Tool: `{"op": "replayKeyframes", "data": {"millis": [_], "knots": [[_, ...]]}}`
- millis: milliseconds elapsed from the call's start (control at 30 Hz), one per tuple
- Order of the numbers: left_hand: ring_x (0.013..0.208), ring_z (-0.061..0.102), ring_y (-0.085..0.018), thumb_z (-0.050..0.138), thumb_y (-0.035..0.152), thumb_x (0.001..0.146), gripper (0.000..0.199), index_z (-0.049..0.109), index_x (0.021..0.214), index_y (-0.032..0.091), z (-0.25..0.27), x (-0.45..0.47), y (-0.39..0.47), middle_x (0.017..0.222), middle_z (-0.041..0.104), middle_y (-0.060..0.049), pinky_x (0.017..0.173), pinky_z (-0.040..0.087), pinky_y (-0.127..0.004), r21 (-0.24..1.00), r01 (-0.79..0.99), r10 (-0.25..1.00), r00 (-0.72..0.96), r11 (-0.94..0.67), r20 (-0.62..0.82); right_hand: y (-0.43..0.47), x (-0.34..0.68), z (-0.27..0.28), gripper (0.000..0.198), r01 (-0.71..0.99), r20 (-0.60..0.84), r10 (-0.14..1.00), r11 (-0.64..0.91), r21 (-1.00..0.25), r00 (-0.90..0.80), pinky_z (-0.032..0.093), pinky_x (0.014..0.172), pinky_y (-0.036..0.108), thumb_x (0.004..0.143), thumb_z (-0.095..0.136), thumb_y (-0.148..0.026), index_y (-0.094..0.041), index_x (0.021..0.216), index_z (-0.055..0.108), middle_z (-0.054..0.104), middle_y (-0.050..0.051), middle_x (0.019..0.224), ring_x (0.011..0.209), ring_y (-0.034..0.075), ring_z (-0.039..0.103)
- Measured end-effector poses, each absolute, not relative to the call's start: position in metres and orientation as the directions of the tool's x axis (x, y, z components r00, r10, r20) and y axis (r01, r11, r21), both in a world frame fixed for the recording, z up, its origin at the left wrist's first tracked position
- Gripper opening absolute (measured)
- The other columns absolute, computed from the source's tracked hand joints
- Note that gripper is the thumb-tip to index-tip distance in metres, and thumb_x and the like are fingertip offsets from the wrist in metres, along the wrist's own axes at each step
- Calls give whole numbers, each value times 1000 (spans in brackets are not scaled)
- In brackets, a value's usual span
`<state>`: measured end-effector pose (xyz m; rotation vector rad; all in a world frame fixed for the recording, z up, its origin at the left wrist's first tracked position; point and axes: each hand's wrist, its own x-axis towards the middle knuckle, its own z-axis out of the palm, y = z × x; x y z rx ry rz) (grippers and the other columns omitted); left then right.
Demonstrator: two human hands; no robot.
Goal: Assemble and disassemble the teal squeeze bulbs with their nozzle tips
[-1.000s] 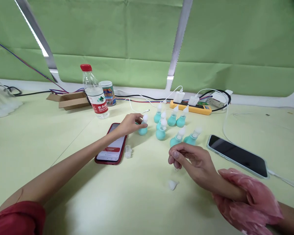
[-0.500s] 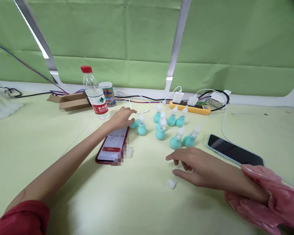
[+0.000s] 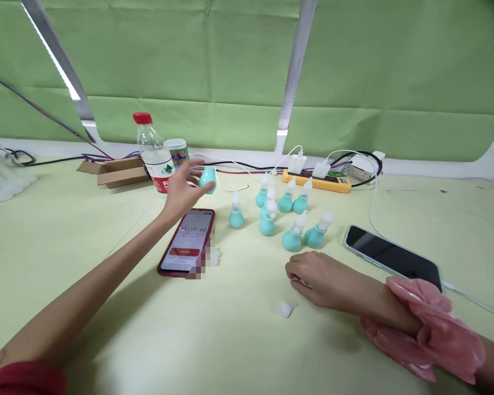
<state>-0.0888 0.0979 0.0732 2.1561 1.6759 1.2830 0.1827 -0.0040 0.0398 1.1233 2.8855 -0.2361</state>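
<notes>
My left hand (image 3: 184,186), raised above the red-cased phone (image 3: 195,222), grips a teal squeeze bulb (image 3: 208,180) between thumb and fingers; no white tip shows on it. Low over the table at the right, my right hand (image 3: 315,277) is closed with its fingers curled under, so whatever it may hold is hidden. Just left of and below it lies a small white cone-shaped tip (image 3: 287,309). Several teal bulbs with clear necks and white tips, like nasal aspirators (image 3: 267,223), stand in a loose group between the hands. One more bulb (image 3: 236,215) stands apart, nearer my left hand.
A water bottle (image 3: 150,153), a can (image 3: 177,152) and an open cardboard box (image 3: 123,173) stand at the back left. Behind the bulbs lies a yellow power strip (image 3: 333,184) with chargers and cables. A dark-screened phone (image 3: 393,255) is plugged in at the right.
My left hand has lifted a teal bulb off the table and drawn it up and to the left. The fingers of my right hand have curled closed.
</notes>
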Motion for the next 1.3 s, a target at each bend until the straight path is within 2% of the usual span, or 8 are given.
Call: {"op": "replayKeyframes", "data": {"millis": [133,300,567,833,933,1100,1233,1300], "knots": [[78,53,-12,60,23,65,48,44,110,20,72,-68,32,99,54,-4,65,48,-23,602,565,778,120,-564,617,-5,178,46,16,659,-41,664,730,-180,-746,30,54,23,73,40,-5,-15,69,51,53,3,71,62,12,47],[84,53,-15,53,15,69,53,37,119,21,33,-34,-9,99,54,-5,74,47,-28,595,540,793,512,-596,330,-7,171,49,16,624,-39,637,739,-255,-770,33,57,23,70,42,-4,-16,72,52,53,3,76,65,11,47],[86,52,-17,57,29,68,67,24,126,21,39,-39,5,107,51,-7,76,44,-31,527,608,776,605,-594,178,0,170,43,13,599,45,663,702,-385,-748,36,57,24,72,45,-9,-15,74,56,55,1,67,60,11,47],[96,39,-31,55,31,66,43,53,106,15,80,-73,19,100,52,-13,73,35,-42,-128,786,791,612,-605,15,-8,164,54,13,435,156,684,605,-667,-712,46,58,21,68,48,-5,-15,70,57,56,2,72,65,10,52],[89,43,-29,54,25,67,28,59,92,14,70,-74,22,84,57,-11,71,32,-42,-202,742,768,630,-639,-117,-10,162,59,8,374,110,753,442,-815,-649,49,57,19,67,54,-8,-14,69,58,56,2,73,64,9,53],[80,50,-22,52,14,69,12,59,79,14,66,-70,22,73,59,-6,72,32,-39,-76,681,684,715,-728,-144,-9,161,63,9,181,7,840,125,-975,-543,51,57,23,66,63,-18,-14,73,61,59,2,73,63,10,55],[86,54,-18,56,28,72,33,52,104,21,84,-62,9,97,60,-3,78,38,-34,325,633,702,691,-703,172,-10,161,64,11,-20,9,863,-2,-1000,-506,51,56,24,61,68,-19,-15,71,63,60,1,68,61,11,57],[84,56,-16,61,28,68,32,54,99,21,88,-57,-1,95,62,-1,76,43,-29,527,546,747,583,-652,320,-11,161,64,11,-74,8,870,-33,-997,-493,51,59,26,61,69,-18,-16,70,63,61,1,69,64,11,58]]}}
